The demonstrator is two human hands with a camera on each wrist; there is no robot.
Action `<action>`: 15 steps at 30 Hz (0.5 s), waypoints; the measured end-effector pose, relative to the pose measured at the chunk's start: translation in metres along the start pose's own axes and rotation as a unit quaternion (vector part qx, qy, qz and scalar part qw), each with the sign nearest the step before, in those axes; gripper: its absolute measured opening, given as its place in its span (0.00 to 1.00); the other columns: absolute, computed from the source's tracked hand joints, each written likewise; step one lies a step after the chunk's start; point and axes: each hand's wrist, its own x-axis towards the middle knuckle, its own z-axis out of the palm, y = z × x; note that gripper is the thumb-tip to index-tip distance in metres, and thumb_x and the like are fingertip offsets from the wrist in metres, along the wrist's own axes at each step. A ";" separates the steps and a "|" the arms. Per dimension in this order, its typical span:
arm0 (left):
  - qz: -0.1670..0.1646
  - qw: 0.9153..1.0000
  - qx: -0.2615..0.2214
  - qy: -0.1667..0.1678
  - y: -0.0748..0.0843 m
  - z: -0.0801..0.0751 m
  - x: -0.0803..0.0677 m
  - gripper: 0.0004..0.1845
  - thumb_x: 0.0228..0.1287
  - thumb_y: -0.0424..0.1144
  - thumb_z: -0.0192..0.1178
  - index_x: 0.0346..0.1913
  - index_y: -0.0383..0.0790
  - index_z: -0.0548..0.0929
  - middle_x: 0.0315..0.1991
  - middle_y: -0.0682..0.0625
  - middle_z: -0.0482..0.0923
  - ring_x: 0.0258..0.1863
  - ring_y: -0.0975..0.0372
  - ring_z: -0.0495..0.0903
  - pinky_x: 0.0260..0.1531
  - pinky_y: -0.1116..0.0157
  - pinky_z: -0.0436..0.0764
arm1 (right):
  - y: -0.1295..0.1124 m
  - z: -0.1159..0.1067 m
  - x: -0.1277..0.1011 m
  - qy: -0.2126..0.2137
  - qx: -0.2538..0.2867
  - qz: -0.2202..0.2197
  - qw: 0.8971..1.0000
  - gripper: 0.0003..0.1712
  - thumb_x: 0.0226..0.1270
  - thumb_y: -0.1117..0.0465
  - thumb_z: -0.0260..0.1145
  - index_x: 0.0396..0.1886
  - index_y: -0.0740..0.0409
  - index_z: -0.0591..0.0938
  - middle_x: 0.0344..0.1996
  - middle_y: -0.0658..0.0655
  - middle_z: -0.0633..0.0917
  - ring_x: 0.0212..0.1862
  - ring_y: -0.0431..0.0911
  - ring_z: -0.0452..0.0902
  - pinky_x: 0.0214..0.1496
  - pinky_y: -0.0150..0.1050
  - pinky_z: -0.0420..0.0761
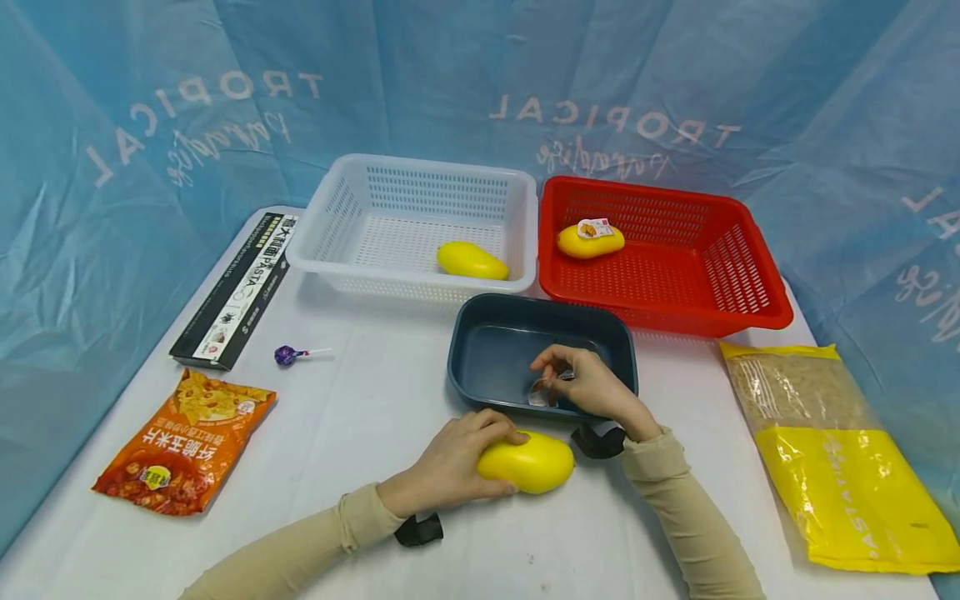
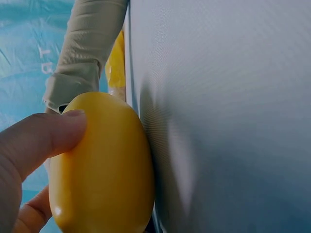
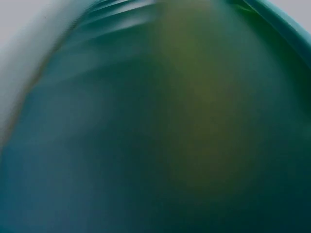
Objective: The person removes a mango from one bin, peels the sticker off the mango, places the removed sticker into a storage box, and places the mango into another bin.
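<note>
My left hand (image 1: 468, 458) grips a yellow mango (image 1: 534, 463) low over the table, in front of the dark blue tray (image 1: 468, 350). In the left wrist view the thumb (image 2: 63, 131) presses on the smooth side of that mango (image 2: 107, 170). Inside the tray, near its front wall, my right hand (image 1: 588, 383) has its fingers bent around a small clear-and-white piece (image 1: 538, 397), whose kind does not show. The right wrist view is blurred, filled by the dark inside of the tray (image 3: 87, 121).
Behind stand a white basket (image 1: 412, 287) with a mango (image 1: 471, 260) and a red basket (image 1: 675, 321) with a labelled mango (image 1: 581, 244). Leftward lie a pasta box (image 1: 236, 287), a lollipop (image 1: 287, 356) and an orange snack bag (image 1: 187, 442); rightward, a yellow pasta bag (image 1: 840, 467).
</note>
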 end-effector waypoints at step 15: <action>0.001 1.000 0.004 0.004 0.000 0.001 0.000 0.28 0.50 0.49 0.74 0.56 0.52 0.80 0.53 0.55 0.76 0.52 0.60 0.74 0.49 0.58 0.74 | 0.001 0.005 -0.001 -0.019 -0.021 -0.008 1.000 0.13 0.65 0.72 0.63 0.49 0.61 0.80 0.46 0.60 0.83 0.45 0.49 0.79 0.39 0.34 0.85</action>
